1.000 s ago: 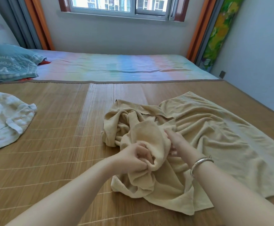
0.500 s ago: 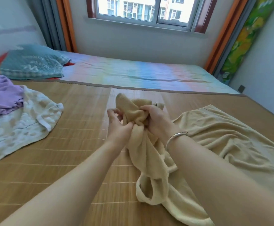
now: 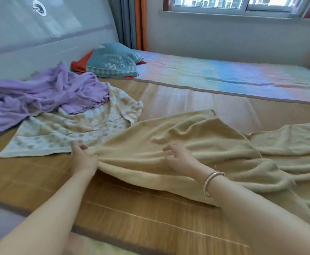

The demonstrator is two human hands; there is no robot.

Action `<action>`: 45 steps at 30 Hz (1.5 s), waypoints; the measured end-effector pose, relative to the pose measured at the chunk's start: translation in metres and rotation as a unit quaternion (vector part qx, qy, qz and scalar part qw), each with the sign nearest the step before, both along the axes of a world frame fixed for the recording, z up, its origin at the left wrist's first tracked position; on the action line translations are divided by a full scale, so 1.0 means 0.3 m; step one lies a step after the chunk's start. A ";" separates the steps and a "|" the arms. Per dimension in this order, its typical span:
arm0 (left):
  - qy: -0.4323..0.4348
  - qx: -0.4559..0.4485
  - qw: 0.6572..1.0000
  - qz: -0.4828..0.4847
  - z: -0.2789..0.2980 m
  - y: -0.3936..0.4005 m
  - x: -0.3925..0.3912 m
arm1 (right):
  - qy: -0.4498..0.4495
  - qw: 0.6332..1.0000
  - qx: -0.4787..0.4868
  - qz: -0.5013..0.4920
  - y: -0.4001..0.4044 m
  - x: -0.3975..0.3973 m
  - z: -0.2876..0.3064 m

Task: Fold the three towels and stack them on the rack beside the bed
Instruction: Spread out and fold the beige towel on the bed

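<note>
Both arms reach out over the bamboo mat [image 3: 40,173] on the bed. The left hand [image 3: 83,159] has its grip pinched on the near-left corner of the beige towel [image 3: 196,144], which sprawls rumpled off to the right. The right hand [image 3: 180,158] rests on that towel, fingers loosely spread. Farther left lies the patterned towel [image 3: 73,129], the purple towel [image 3: 40,96] heaped over its far edge.

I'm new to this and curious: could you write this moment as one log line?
stage: spreading tan towel | left hand: grips its edge | right hand: open, on it | purple towel, patterned towel: unfolded
</note>
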State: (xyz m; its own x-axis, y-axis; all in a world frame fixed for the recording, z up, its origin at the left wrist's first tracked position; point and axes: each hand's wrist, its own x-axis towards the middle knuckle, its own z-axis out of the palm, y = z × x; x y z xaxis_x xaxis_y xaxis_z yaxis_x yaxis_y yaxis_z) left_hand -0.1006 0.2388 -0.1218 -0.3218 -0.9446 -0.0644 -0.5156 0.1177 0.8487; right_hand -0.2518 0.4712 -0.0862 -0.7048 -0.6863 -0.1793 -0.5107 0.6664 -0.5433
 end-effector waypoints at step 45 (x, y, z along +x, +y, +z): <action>-0.175 -0.193 0.866 -0.427 0.028 0.332 -0.724 | 0.144 0.973 0.007 -0.178 0.189 -0.487 -0.057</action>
